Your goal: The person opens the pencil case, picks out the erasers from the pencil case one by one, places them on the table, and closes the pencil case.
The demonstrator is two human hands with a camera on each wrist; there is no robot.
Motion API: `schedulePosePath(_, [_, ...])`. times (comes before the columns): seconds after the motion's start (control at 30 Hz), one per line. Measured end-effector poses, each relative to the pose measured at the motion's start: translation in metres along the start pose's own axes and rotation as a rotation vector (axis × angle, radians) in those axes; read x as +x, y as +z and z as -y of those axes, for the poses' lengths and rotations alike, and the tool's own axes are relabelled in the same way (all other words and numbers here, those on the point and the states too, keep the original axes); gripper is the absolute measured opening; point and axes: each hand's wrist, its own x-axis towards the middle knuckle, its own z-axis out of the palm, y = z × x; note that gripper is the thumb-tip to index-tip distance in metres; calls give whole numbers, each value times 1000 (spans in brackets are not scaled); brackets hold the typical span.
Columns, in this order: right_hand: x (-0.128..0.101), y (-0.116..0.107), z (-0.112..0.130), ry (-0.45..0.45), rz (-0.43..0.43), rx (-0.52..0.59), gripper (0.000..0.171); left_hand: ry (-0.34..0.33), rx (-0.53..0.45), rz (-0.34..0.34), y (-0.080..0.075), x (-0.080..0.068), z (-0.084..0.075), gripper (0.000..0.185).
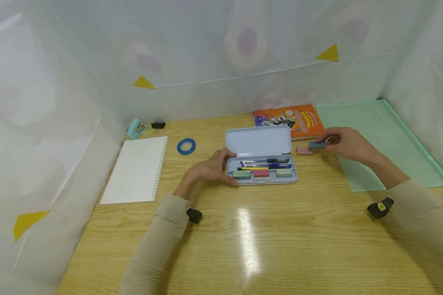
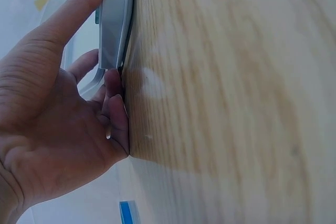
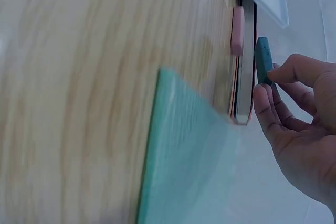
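Blue block point(image 3: 263, 56) juts from pinching right fingers point(image 3: 269, 115); left fingers point(image 1: 226, 153) grip the pencil case point(image 1: 258, 141).

Glossy wood-grain table point(image 1: 302, 237), smooth case point(image 1: 258, 140), matt eraser point(image 1: 317, 145).
The eraser looks rubbery, the case hard with a soft sheen. Toward the table's far right corner, a glassy green sheet point(image 1: 387, 143); along the left edge, a matt paper pad point(image 1: 136, 170). The sleeves point(image 1: 151, 241) are matt cloth.

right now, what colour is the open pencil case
Pale blue; the head view shows the pencil case best.
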Motion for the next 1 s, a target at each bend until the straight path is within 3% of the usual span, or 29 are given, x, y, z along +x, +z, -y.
schedulePosePath(0.3, [-10,-9,-19,-5,33,21,23,-4,-1,-9,1,0,1,94])
schedulePosePath(0.47, [-12,-8,-19,8,6,3,25,3,-9,-8,1,0,0,94])
schedulePosePath(0.63, [-14,-4,-4,-28,-11,41,25,-2,-13,-7,0,0,-2,93])
schedulePosePath(0.8, [-13,11,20,-94,32,86,27,-5,-10,-6,-1,0,-2,94])
schedulePosePath(1.0, [-12,34,41,-238,98,123,28,2,-14,-5,-1,1,0,94])
